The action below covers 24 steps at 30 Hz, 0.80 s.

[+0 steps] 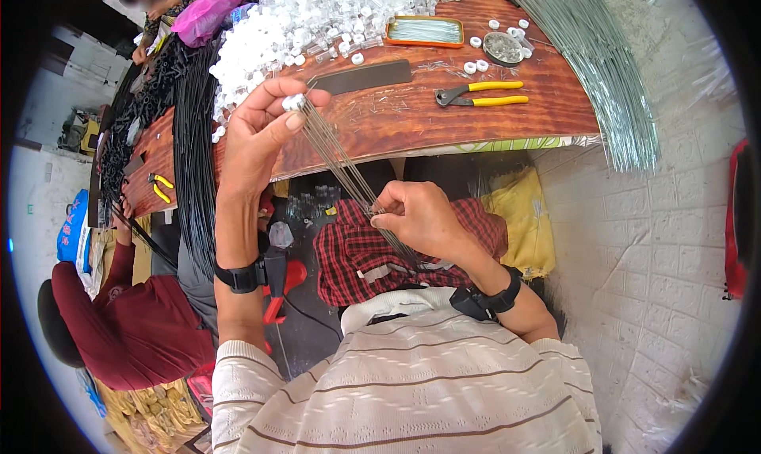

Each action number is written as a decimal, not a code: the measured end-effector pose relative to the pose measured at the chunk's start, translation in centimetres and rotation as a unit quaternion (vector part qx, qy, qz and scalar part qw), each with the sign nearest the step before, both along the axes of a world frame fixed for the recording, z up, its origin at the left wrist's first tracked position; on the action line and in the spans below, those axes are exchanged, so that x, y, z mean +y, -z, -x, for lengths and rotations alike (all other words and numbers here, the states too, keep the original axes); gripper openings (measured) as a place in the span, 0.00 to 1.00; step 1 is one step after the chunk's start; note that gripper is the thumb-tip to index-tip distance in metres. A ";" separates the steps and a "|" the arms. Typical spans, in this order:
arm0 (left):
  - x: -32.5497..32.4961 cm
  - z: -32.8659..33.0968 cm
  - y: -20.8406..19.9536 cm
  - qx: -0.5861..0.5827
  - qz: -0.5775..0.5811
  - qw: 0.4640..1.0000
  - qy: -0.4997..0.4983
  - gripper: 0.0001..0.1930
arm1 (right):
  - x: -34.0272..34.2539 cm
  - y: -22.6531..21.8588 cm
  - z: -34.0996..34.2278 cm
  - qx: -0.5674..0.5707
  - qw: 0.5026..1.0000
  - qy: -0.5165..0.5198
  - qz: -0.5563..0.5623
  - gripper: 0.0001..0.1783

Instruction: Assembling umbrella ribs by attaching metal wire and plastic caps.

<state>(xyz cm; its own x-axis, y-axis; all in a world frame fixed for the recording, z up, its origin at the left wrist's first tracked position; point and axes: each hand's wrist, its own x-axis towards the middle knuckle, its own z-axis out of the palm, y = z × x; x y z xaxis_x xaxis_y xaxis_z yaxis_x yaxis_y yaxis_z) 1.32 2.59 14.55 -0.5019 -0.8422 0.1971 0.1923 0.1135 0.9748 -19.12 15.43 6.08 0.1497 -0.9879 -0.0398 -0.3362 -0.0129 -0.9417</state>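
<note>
Here's the left hand [258,141], raised left of centre in the frame, thumb and fingers pinching a small white cap [293,103] right at the top of a bundle of thin wires [337,162]. Down the wires slant, toward the middle of the frame, and there's the right hand [428,220], thumb and forefinger pinching them lower down, above a red-and-black checked cloth [349,252]. Up on the wooden table [547,125], yellow-handled pliers [491,102] lie right of top centre, an orange-rimmed tray [424,45] of thin pins just above them. A great heap of clear and white pieces [309,18] fills the upper left-centre; long silvery wires [614,81] sweep down the upper right. Over at lower left, a co-worker in a dark red top [151,319].
</note>
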 end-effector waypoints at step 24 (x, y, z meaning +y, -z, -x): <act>-0.3 -0.3 0.1 -0.006 -0.012 1.000 -0.014 0.20 | 0.3 0.2 -0.4 0.048 0.997 0.008 0.059 0.10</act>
